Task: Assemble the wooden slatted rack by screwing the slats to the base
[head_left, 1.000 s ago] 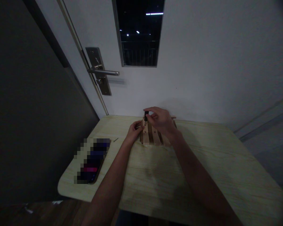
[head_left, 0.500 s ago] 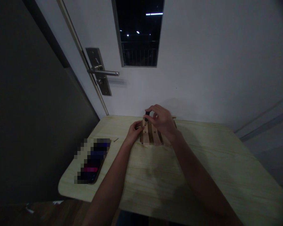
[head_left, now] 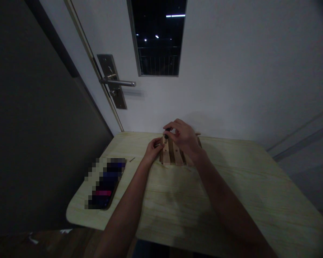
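Pale counter. Striped wooden piece near its far edge, long axis left to right, stripes running front to back. Right hand closed in pinch; left hand gripping piece's left end. Pinched black-handled tool near upright, tip pointing down at piece's left part.

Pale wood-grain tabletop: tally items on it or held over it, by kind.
Dark, flat rectangular phone: 1
Thin, straight small rod: 1
Striped pale-and-brown wooden assembly: 1
Small black-handled tool, in right hand: 1
Total: 4
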A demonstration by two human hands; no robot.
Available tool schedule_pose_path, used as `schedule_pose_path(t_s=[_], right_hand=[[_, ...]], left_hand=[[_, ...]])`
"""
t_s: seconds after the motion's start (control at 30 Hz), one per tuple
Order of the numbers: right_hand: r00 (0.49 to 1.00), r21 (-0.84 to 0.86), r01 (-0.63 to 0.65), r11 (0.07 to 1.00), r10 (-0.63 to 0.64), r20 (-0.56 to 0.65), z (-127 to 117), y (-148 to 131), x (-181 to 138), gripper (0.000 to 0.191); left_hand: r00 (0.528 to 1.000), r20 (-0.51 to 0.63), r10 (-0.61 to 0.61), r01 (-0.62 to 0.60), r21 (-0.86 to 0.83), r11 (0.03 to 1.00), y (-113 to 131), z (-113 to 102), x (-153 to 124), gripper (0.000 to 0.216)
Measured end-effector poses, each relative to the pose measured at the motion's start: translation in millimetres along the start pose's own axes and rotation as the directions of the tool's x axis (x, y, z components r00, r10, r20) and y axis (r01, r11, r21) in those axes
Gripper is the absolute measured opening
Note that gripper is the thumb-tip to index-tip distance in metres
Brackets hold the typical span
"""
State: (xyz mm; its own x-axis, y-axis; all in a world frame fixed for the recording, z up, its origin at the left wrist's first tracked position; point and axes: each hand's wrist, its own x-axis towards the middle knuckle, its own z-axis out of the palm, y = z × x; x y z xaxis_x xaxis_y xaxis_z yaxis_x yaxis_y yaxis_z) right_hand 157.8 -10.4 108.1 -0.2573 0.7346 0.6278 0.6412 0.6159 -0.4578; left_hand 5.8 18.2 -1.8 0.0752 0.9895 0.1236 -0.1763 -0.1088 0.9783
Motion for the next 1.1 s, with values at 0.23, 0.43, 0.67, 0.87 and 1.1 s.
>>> schedule_pose_path(t_s=[0.23, 0.43, 0.67, 0.87, 1.1], right_hand=[[1.000, 0.055, 0.019, 0.998, -0.018, -0.020, 0.0, -0.4, 0.0, 0.021], [0.999, 0.021, 0.044, 0.999, -0.044, -0.016, -1.6, -1.1, -0.1, 0.020], [0.999, 0.013, -0.001, 1.000, 0.001, -0.036, -2.4, -1.5, 1.8, 0.010], [0.998, 0.039, -0.027, 0.999, 0.029, -0.056, -1.9, -1.4, -0.3, 0.019], [1.000, -0.053, 0.001, 0.999, -0.002, -0.022, -3.9, -0.3, 0.5, 0.017]], left_hand=[[1.000, -0.006, -0.001, 0.002, 0.025, 1.000, -1.1, -0.9, 0.1, 0.040], [1.000, -0.001, -0.003, 0.003, 0.022, 1.000, 0.6, -0.2, -1.5, 0.039], [1.000, 0.013, 0.005, -0.005, 0.034, 0.999, 2.8, 0.2, -2.3, 0.040], [1.000, 0.015, -0.009, 0.008, 0.032, 0.999, 3.7, 0.5, -2.5, 0.039], [1.000, 0.018, 0.003, -0.003, 0.016, 1.000, 4.0, 0.6, -2.7, 0.040]])
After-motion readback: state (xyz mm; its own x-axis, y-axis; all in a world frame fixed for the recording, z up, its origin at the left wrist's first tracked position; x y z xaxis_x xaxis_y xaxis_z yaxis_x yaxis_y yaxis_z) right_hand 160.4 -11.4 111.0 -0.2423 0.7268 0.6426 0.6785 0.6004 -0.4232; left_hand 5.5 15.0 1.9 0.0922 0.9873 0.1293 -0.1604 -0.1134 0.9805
